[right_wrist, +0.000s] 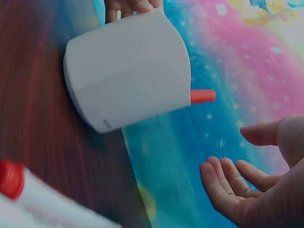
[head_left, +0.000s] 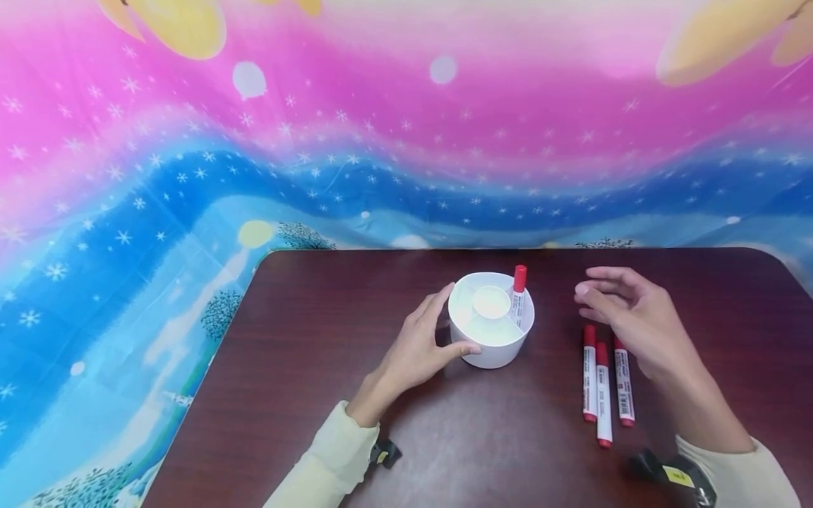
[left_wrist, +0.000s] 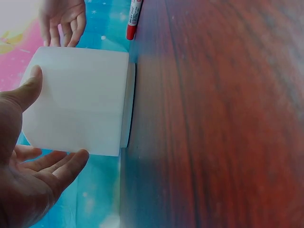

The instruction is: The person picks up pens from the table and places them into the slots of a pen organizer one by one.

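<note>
My left hand [head_left: 416,346] holds a white round divided pen holder [head_left: 492,355] by its left side, the thumb on the near wall and the fingers round the far side. One marker with a red cap [head_left: 520,276] stands upright in a right-hand compartment, its cap above the rim. To the right my right hand [head_left: 644,324] hovers with loosely bent fingers and nothing in them; the right wrist view shows thumb and fingers apart. Below it lie three red-and-white markers, a left one [head_left: 590,374], a middle one [head_left: 603,406] and a right one [head_left: 625,388], partly covered by the hand.
The dark brown wooden table [head_left: 305,353] has rounded far corners. Behind it hangs a pink and blue cloth [head_left: 381,141] with snowflakes, reaching the table's far edge. Black straps with cameras sit at both wrists, the right strap [head_left: 673,474] close to the markers' lower ends.
</note>
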Demonstrator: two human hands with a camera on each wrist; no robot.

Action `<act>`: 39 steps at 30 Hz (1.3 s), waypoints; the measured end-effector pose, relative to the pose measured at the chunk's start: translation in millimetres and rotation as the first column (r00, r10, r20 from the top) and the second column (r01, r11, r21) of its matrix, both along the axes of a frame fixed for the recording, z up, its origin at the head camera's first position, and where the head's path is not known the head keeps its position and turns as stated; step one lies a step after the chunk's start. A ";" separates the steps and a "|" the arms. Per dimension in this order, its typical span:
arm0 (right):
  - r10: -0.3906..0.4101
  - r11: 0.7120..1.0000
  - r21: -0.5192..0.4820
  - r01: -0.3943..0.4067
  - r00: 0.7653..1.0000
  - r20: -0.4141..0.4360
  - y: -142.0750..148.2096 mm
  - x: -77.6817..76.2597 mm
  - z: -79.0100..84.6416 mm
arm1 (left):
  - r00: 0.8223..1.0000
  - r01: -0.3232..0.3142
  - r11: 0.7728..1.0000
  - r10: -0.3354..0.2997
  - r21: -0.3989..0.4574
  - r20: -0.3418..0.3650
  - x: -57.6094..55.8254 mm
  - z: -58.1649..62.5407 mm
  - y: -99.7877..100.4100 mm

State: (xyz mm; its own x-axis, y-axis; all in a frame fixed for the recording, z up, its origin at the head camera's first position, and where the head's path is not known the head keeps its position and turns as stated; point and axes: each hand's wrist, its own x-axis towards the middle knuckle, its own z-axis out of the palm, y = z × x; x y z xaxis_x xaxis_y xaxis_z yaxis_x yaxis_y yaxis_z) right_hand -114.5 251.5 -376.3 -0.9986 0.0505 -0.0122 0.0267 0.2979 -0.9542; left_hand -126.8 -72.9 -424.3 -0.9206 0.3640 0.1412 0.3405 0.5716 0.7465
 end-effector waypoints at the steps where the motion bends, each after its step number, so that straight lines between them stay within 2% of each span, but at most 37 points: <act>1: -0.003 1.000 0.007 0.003 1.000 0.000 3.4 1.6 -1.4 | 1.000 -0.002 1.000 0.002 0.002 0.002 0.0 -0.2 -0.2; 9: -0.024 0.998 0.053 0.024 1.000 0.011 24.0 12.7 -12.8 | 1.000 0.000 0.999 0.000 -0.039 -0.007 0.1 -0.8 -4.3; 15: -0.041 0.992 0.125 0.036 0.998 0.037 36.1 22.1 -20.2 | 1.000 -0.003 1.000 0.003 0.010 -0.001 -2.8 2.5 -13.9; 19: -0.051 0.995 0.091 0.047 0.998 0.041 43.5 27.1 -23.1 | 1.000 0.012 1.000 -0.012 0.008 0.014 -3.7 3.8 -17.3; 24: -0.063 0.996 0.064 0.059 0.996 0.058 50.4 33.2 -28.0 | 1.000 0.021 1.000 -0.021 -0.008 0.019 -3.2 4.1 -17.2; 32: -0.086 0.982 0.176 0.064 0.989 0.118 58.8 41.6 -39.8 | 1.000 0.026 0.999 -0.026 -0.039 -0.005 -3.5 5.0 -13.2; 39: -0.069 0.980 0.197 0.034 0.983 0.173 67.4 46.5 -50.0 | 0.998 0.049 0.997 -0.051 -0.064 -0.026 -3.9 4.5 -10.3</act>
